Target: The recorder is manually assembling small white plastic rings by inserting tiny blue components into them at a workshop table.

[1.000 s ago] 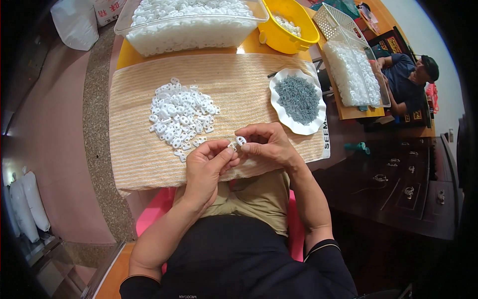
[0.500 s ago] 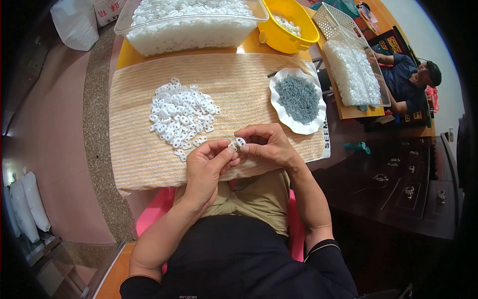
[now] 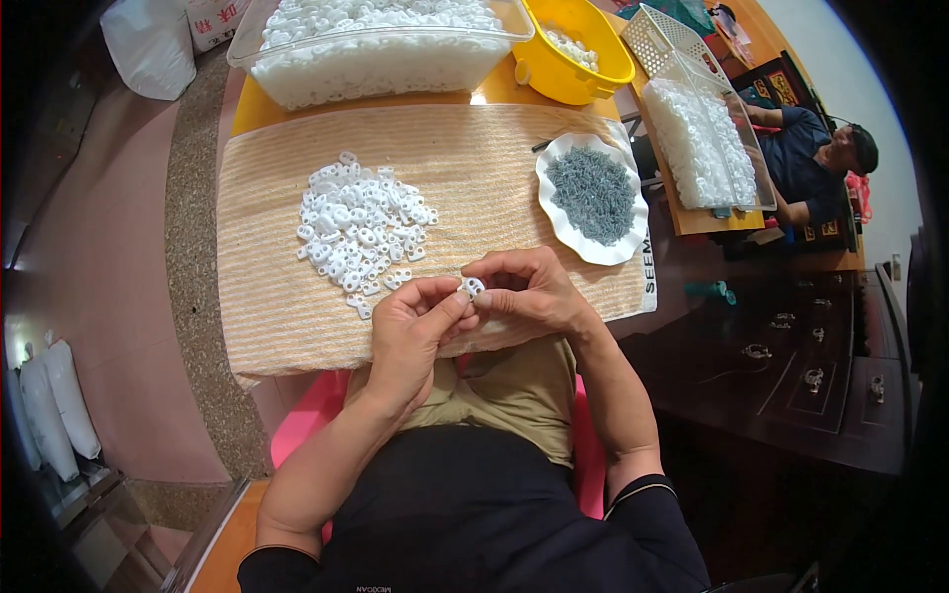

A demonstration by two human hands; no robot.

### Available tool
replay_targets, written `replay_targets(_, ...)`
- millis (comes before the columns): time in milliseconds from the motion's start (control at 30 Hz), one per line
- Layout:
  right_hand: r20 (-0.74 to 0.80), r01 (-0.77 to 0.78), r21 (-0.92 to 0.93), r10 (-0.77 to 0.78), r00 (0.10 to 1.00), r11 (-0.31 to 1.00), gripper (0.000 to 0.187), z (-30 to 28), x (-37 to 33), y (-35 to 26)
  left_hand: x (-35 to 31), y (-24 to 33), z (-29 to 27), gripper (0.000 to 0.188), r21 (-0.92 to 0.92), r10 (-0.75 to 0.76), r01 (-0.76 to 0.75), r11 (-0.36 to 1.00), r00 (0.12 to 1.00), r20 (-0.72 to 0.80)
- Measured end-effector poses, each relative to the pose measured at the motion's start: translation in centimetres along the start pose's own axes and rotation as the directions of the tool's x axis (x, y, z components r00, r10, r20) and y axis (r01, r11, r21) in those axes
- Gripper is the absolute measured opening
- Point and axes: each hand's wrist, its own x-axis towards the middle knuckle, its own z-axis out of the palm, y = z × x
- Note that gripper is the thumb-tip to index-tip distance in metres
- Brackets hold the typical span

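Observation:
Over the near edge of the cloth, my two hands meet fingertip to fingertip. My right hand (image 3: 534, 292) pinches a small white plastic piece with holes (image 3: 474, 287) between thumb and forefinger. Against its left side, my left hand (image 3: 415, 321) is closed in a pinch on another small white part, mostly hidden by the fingertips. A loose pile of white two-holed plastic pieces (image 3: 361, 227) lies just beyond my left hand. To the right, beyond my right hand, a white scalloped plate (image 3: 641, 219) holds many small grey-blue, thin pieces (image 3: 593, 196).
The striped cloth (image 3: 474, 148) covers the table. At the back stand a clear bin (image 3: 386, 42) full of white pieces and a yellow basin (image 3: 603, 84). A person (image 3: 806, 148) sits at the right by another filled clear bin (image 3: 697, 143). White sacks (image 3: 61, 395) stand left.
The white piece in my right hand has shifted slightly left and turned, now touching my left fingertips. The small part in my left fingers is more covered. The pile and plate look the same.

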Motion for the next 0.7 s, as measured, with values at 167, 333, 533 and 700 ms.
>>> replay_targets(167, 0.005, 0.008, -0.036, -0.008, 1.000, 0.999, 0.030, -0.18, -0.01, 0.11, -0.05, 0.06, 0.07, 0.016, 0.008, -0.006, 0.007, 1.000, 1.000, -0.011)
replay_targets(333, 0.006, 0.014, 0.013, -0.014, 1.000, 1.000, 0.028, 0.01, -0.07, 0.07, -0.09, 0.05, 0.04, 0.015, 0.007, -0.015, 0.015, 1.000, 1.000, -0.011)
replay_targets(533, -0.007, 0.026, 0.022, -0.026, 1.000, 0.999, 0.028, 0.09, -0.20, 0.10, -0.16, 0.16, 0.06, 0.015, -0.003, -0.045, 0.045, 0.999, 0.999, -0.013)
replay_targets(700, -0.026, 0.034, -0.011, -0.034, 0.999, 0.999, 0.029, 0.12, -0.37, -0.02, -0.13, 0.14, -0.12, 0.013, -0.028, -0.067, 0.067, 0.997, 0.998, 0.005)
